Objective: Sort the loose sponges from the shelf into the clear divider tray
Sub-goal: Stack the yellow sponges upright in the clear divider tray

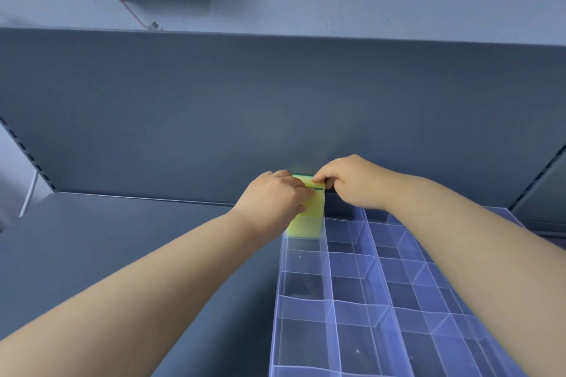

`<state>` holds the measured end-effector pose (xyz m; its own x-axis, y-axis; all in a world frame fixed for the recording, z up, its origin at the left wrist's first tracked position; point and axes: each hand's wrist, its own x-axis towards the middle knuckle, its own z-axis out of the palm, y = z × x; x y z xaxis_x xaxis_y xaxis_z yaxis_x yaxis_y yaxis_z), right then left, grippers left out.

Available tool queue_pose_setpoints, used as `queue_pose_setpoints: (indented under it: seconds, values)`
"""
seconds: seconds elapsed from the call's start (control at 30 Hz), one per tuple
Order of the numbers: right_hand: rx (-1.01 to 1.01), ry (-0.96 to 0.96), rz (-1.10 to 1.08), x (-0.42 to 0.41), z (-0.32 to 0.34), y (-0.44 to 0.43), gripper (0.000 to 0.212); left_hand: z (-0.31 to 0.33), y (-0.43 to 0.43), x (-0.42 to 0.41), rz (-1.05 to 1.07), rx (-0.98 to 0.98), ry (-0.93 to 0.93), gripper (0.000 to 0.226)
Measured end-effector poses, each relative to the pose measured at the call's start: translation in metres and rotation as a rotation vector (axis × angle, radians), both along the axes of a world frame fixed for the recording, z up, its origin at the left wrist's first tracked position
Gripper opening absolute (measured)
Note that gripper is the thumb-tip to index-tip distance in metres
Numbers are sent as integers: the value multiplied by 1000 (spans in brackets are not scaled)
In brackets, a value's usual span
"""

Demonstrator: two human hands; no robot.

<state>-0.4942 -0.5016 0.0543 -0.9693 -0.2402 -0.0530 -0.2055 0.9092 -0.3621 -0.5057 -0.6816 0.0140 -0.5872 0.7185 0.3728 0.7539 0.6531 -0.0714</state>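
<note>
The left hand (272, 196) curls its fingers over a yellow sponge (309, 222) while the right hand (352, 182) pinches its green-edged top. Held by the 2 hands, the sponge stands in the far-left compartment of the clear divider tray (331, 272), on a grey shelf (122, 254) near the back panel (275, 101).

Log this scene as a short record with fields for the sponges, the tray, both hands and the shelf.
sponges: yellow foam sponges with green scouring edges, in the tray's far-left compartment; count unclear
tray: clear plastic divider tray, other visible compartments empty
left hand: left hand grips the sponges from the left
right hand: right hand pinches their top edge
shelf: grey shelf under the tray, grey back panel behind
</note>
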Motion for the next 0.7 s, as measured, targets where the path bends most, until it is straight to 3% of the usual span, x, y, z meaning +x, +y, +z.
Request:
queue_pose_setpoints:
  seconds: [0.17, 0.33, 0.47, 0.7]
  values:
    - [101, 27, 23, 17, -2, -6, 55, 7, -8, 16, 27, 80, -32, 22]
    - [74, 132, -101, 61, 18, -25, 43, 30, -20, 46, 42, 48, -35, 33]
    - [32, 238, -200, 121, 38, -43, 34, 50, -29, 85, -46, 87, -18, 33]
    - [-29, 361, -548, 276, 29, -66, 35, 65, -25, 194, -379, 159, -40, 40]
